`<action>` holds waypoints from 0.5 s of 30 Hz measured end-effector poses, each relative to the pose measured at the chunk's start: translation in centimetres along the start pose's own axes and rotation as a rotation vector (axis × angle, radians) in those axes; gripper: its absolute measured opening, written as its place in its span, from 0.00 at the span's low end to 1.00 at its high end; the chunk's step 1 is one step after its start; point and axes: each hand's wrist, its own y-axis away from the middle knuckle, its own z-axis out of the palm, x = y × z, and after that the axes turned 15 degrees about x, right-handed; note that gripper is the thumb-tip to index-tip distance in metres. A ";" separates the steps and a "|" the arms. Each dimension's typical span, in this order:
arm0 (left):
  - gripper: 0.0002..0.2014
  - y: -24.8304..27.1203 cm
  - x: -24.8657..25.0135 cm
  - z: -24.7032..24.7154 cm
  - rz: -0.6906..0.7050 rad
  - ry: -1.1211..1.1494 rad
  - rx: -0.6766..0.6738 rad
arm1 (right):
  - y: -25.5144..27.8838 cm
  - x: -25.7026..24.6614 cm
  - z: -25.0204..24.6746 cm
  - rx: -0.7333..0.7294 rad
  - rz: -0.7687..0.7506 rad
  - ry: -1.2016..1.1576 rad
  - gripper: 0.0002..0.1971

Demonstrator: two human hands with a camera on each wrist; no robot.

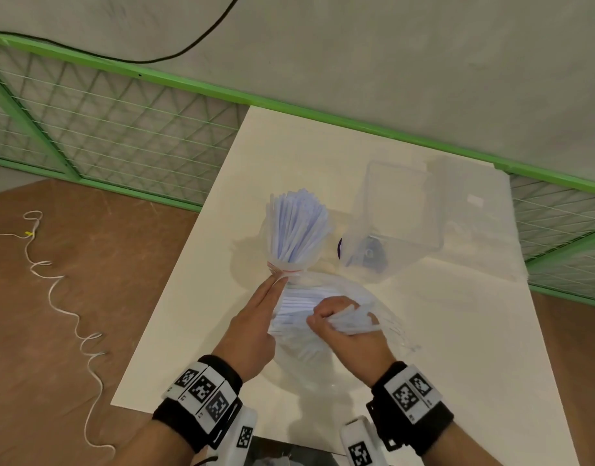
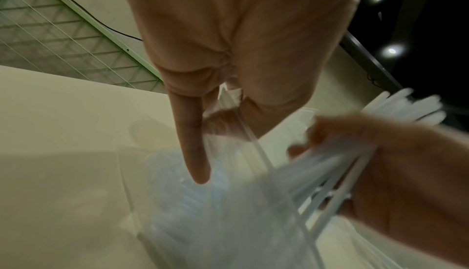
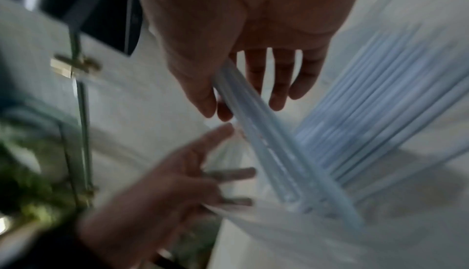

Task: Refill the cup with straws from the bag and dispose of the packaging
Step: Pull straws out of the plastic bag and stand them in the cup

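A clear cup (image 1: 291, 262) packed with white and pale blue straws (image 1: 297, 223) stands mid-table. Just in front of it lies a clear plastic bag (image 1: 302, 351) with more straws inside. My left hand (image 1: 277, 280) reaches to the bag's rim beside the cup. In the left wrist view the bag's edge (image 2: 229, 98) is pinched between its thumb and fingers, with one finger straight. My right hand (image 1: 323, 317) is inside the bag's mouth and grips a bundle of straws (image 1: 353, 319), which also shows in the blurred right wrist view (image 3: 243, 111).
A clear plastic bin (image 1: 400, 216) with a dark purple object (image 1: 370, 253) in it stands right of the cup on the white table (image 1: 457, 331). A green mesh fence (image 1: 121, 136) runs behind. A white cord (image 1: 54, 297) lies on the brown floor to the left.
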 end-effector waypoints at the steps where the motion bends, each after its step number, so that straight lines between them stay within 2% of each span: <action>1: 0.51 0.0 0.1 0.0 -0.001 0.000 -0.001 | 0.0 0.4 0.2 -0.011 -0.005 0.046 0.07; 3: 0.51 0.1 0.2 0.0 -0.011 0.009 -0.006 | -0.1 0.6 0.3 -0.028 0.015 0.105 0.05; 5: 0.51 0.2 0.3 0.0 -0.018 0.012 -0.008 | -0.3 0.2 0.1 -0.059 0.041 0.107 0.09; 9: 0.51 0.3 0.0 -0.1 -0.028 0.007 -0.007 | -1.9 -3.9 -1.2 -0.073 0.026 0.060 0.06; 15: 0.49 0.4 0.0 0.0 -0.025 0.008 -0.002 | -7.7 -13.3 -4.5 -0.021 -0.273 -0.079 0.10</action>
